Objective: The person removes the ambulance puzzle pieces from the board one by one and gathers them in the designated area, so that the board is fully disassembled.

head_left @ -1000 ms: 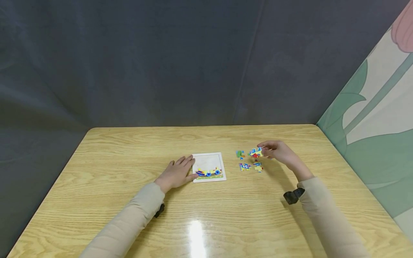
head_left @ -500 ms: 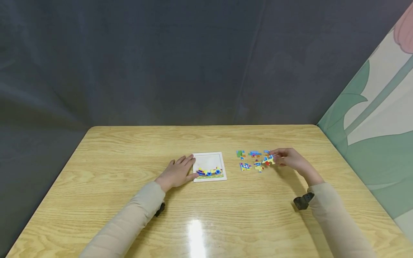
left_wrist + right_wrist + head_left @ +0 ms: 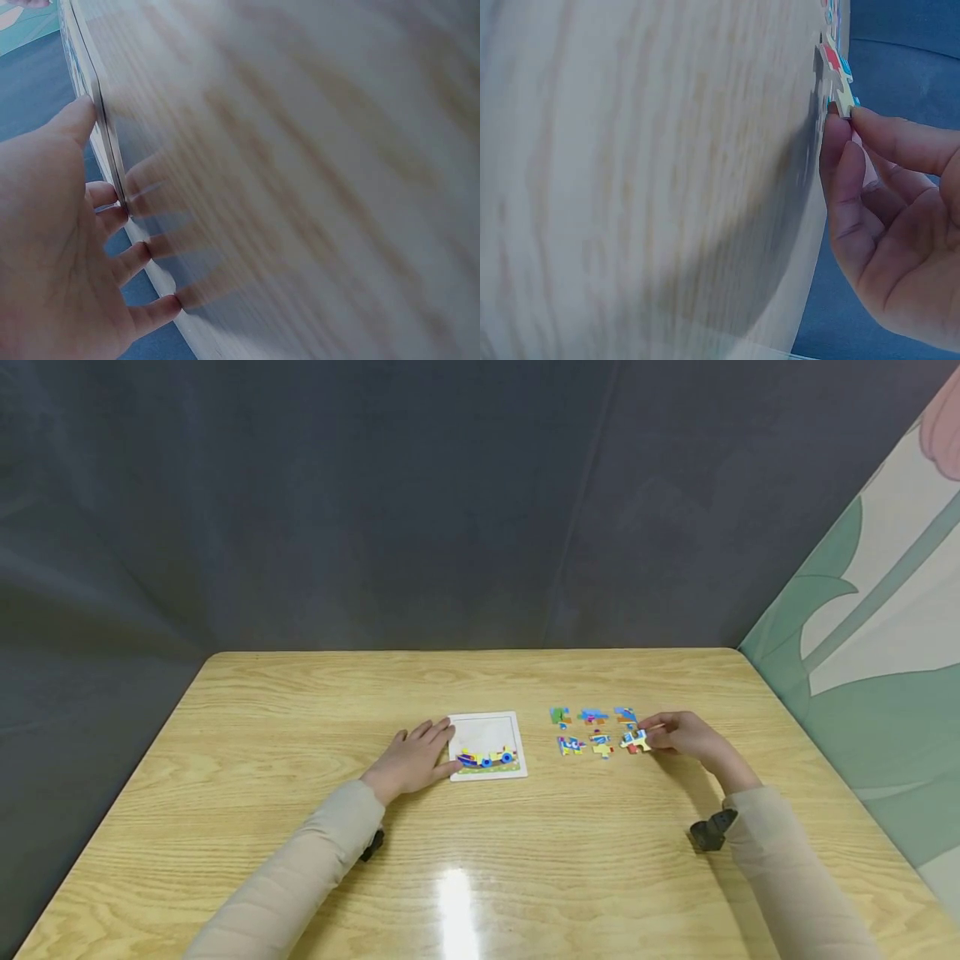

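Observation:
My right hand [image 3: 686,737] pinches a yellow, blue and red puzzle piece [image 3: 635,741] between thumb and fingers. In the right wrist view the puzzle piece [image 3: 835,67] tilts just over the tabletop. My left hand [image 3: 412,762] lies with spread fingers at the left edge of a white puzzle frame [image 3: 483,732], thumb and fingertips on its border. Joined pieces [image 3: 487,760] showing a yellow and blue vehicle fill the frame's lower part; its upper part is bare white. In the left wrist view the fingertips [image 3: 166,306] touch the table beside the frame's edge.
Several loose pieces lie in two rows right of the frame: a green one [image 3: 559,717], blue ones [image 3: 592,716] along the back, a purple-blue one [image 3: 572,746] and a yellow one [image 3: 602,747] in front. A dark curtain [image 3: 450,510] hangs behind the wooden table [image 3: 315,693].
The right hand has carried the puzzle piece rightward and lower, to the right end of the front row. Back-row pieces it had covered now show. The left hand has stayed on the frame.

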`<state>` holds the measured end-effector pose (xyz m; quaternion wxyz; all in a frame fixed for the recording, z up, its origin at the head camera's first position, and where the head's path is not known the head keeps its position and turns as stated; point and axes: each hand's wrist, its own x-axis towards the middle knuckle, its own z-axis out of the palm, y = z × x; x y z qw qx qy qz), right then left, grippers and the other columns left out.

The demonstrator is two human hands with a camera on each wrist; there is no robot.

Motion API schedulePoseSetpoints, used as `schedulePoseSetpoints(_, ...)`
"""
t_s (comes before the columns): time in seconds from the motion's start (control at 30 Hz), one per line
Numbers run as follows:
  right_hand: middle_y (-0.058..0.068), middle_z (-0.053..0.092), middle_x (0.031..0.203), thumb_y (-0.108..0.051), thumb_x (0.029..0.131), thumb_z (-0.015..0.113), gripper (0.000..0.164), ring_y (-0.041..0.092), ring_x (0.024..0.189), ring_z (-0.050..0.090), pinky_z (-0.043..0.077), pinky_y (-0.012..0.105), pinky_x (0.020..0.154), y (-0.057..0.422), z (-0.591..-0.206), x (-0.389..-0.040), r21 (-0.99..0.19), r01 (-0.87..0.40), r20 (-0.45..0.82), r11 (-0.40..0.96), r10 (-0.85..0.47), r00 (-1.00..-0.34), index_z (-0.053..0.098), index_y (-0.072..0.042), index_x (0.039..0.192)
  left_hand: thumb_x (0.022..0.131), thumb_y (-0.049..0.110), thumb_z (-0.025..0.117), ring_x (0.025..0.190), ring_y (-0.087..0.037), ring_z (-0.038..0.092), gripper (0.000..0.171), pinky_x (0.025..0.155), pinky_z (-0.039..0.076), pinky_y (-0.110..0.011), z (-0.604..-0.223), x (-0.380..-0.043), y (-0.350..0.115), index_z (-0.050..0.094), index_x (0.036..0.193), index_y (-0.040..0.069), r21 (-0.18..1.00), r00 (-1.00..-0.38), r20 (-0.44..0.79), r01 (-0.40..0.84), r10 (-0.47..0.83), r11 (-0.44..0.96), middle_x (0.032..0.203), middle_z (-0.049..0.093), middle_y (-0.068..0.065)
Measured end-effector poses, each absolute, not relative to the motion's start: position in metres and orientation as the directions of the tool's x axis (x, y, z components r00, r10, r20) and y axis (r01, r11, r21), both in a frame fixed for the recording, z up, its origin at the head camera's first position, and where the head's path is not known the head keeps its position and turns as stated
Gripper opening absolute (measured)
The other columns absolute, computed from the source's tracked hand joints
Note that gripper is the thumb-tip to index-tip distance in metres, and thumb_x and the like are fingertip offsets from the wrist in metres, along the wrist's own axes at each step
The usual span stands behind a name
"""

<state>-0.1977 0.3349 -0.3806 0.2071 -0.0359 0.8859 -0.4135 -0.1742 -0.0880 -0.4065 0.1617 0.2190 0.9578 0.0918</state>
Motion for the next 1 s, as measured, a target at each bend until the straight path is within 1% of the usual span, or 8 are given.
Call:
schedulePoseSetpoints(0.2,0.000,0.065,0.093,-0.006,0.095,0.054,0.038,0.000,0.080,0.060,0.053,0.021,0.072,0.3356,-0.3825,-0.1974,-0.746,0.136,-0.357,0.652,-0.219,-0.908,0.048,0.017,0.125,0.099,0.053,0.038,0.149,-0.032,0.018,0.070,0.117,0.019,-0.060,-0.4058,-0.1733,-0.0878,0.022,0.153,0.012,0.257,-0.854,-0.259,0.389,0.451,0.885,0.162,0.015,-0.004)
schedulePoseSetpoints(0.43,-0.007,0.064,0.087,-0.005,0.095,0.053,0.039,-0.002,0.077,0.059,0.053,0.019,0.070,0.3358,-0.3846,-0.1992,-0.753,0.154,-0.373,0.640,-0.222,-0.901,0.046,0.019,0.125,0.099,0.053,0.039,0.148,-0.032,0.018,0.070,0.118,0.019,-0.060,-0.4054,-0.1727,-0.0877,0.022,0.153,0.012,0.266,-0.857,-0.255,0.384,0.449,0.884,0.162,0.016,-0.004)
schedulePoseSetpoints(0.63,-0.005,0.064,0.090,-0.005,0.096,0.052,0.040,-0.003,0.079,0.060,0.054,0.019,0.073,0.3350,-0.3825,-0.1980,-0.752,0.156,-0.377,0.640,-0.225,-0.899,0.046,0.020,0.126,0.099,0.054,0.038,0.149,-0.032,0.017,0.071,0.118,0.018,-0.059,-0.4056,-0.1731,-0.0882,0.021,0.154,0.013,0.263,-0.856,-0.261,0.383,0.447,0.885,0.162,0.015,-0.003)
schedulePoseSetpoints(1.0,-0.004,0.066,0.094,-0.008,0.096,0.053,0.041,-0.004,0.080,0.060,0.054,0.019,0.074,0.3353,-0.3806,-0.1977,-0.747,0.160,-0.386,0.645,-0.225,-0.895,0.046,0.019,0.126,0.099,0.052,0.039,0.148,-0.032,0.018,0.070,0.117,0.020,-0.060,-0.4066,-0.1735,-0.0882,0.022,0.153,0.012,0.263,-0.854,-0.257,0.389,0.453,0.883,0.162,0.016,-0.004)
